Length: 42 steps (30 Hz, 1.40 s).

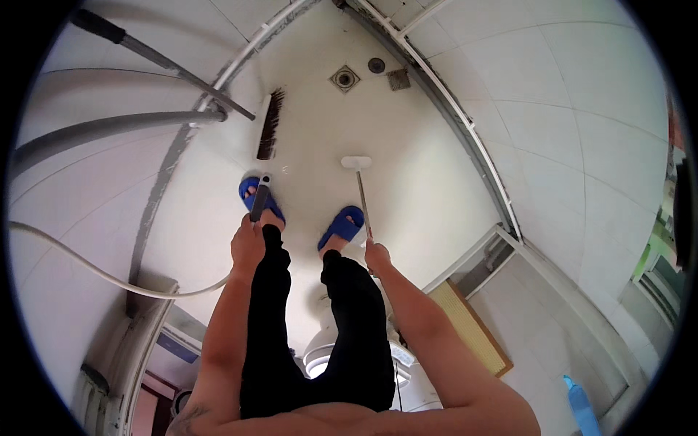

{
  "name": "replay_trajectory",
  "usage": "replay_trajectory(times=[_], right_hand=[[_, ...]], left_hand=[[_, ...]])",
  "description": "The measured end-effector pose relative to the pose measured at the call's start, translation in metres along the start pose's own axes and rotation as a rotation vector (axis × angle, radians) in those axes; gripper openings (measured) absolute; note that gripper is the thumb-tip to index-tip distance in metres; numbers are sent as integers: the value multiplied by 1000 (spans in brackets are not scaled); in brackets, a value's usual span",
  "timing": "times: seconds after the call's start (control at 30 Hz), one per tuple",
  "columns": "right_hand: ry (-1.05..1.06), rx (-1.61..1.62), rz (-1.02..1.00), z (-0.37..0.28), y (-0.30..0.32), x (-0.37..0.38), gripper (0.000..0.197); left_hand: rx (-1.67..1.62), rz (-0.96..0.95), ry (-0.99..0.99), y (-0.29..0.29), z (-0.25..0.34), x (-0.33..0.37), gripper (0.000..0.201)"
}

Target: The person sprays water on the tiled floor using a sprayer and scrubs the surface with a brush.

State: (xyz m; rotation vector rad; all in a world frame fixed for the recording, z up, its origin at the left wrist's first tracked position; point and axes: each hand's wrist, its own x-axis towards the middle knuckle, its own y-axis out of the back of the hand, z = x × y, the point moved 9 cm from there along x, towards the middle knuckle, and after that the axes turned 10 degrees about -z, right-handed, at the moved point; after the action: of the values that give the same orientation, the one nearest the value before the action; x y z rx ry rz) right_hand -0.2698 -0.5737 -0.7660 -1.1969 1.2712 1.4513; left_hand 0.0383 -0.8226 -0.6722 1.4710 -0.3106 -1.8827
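Right hand [377,256] wraps fingers tight round thin stick of long mop [361,190]. White mop head sits flat on shower floor [407,145], out past blue slippers [342,225], so it can rub tiles. Left hand [248,243] closed round shower sprayer [260,198], tip aimed down at floor near left foot. White hose [87,265] loops off to left. Dark brush [270,125] lies by wall; drain [345,78] further up.

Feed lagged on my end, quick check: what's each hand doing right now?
Left hand: closed around a shower head.
Right hand: closed around the handle of a long scrub brush.
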Motion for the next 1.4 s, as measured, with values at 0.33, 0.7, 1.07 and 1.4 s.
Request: replay_trajectory(times=[0.33,0.7,1.07,1.4], right_hand=[[262,-211,148,27,-64,-57,45],[155,239,36,34,-248,-150,34],[161,115,-41,80,-351,-152,43],[172,289,20,127,-420,-183,33]], left_hand=[[84,32,76,81,-129,-54,34],[130,-30,108,158,-231,-48,30],[134,-123,-133,141,-263,-112,32],[99,-86,-289,141,-212,-144,28]])
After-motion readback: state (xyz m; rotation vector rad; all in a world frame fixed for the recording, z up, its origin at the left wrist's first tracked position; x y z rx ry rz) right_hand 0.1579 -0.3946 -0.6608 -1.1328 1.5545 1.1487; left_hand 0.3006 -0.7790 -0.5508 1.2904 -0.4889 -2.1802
